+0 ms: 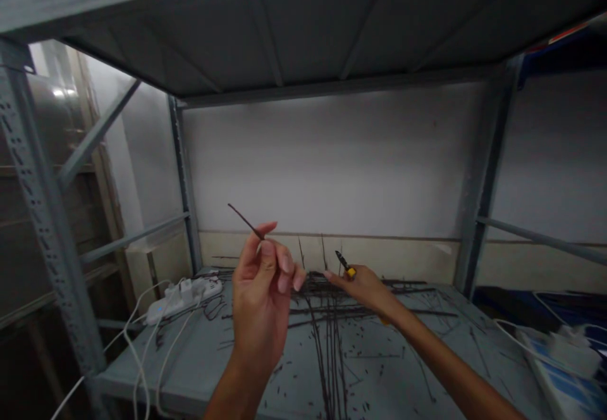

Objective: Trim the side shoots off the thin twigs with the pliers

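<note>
Pinching one thin dark wire piece [244, 221] in your left hand [263, 287].
Your right hand [365, 286] grips one yellow-handled cutter [346, 265] over countless dark strands [332, 325] on the grey metal shelf [222, 357].

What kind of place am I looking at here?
Probably a workshop or storeroom: a grey steel rack strewn with thin dark strands, a white power strip, and yellow-handled cutters in the right hand.

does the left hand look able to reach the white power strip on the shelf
Probably yes: the power strip lies on the shelf below and left of the left hand, with nothing standing between. But that hand pinches a thin stick, so its grip is taken.
</note>
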`<state>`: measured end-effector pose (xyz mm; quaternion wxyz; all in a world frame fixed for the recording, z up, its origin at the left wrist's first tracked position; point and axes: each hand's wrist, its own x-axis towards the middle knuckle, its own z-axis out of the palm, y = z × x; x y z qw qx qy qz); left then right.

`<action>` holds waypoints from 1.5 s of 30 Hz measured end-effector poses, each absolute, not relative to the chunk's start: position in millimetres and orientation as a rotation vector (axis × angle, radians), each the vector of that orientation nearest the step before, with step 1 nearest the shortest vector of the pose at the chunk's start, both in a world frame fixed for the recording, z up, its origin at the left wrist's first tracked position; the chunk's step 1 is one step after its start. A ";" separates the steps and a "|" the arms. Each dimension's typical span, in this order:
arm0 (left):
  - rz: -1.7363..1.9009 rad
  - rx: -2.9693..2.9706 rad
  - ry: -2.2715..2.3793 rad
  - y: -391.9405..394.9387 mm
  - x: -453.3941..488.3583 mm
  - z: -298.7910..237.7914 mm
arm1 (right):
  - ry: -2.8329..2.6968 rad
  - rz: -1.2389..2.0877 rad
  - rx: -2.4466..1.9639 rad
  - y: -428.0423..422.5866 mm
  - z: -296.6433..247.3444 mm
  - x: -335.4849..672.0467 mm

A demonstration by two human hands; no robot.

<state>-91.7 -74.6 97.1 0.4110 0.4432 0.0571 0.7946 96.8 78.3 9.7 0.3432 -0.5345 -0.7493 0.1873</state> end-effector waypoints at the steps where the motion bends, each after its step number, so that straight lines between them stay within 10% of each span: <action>1: 2.017 1.121 0.132 -80.8 -93.8 101.9 | -1.944 0.566 -1.364 78.5 4.5 91.1; 23: 2.147 1.742 1.257 1.5 -121.4 97.3 | -1.635 0.785 -0.793 19.0 35.5 65.4; 45: 1.546 1.689 0.789 -2.4 -60.4 69.5 | -1.971 0.110 -1.020 -8.2 105.5 118.3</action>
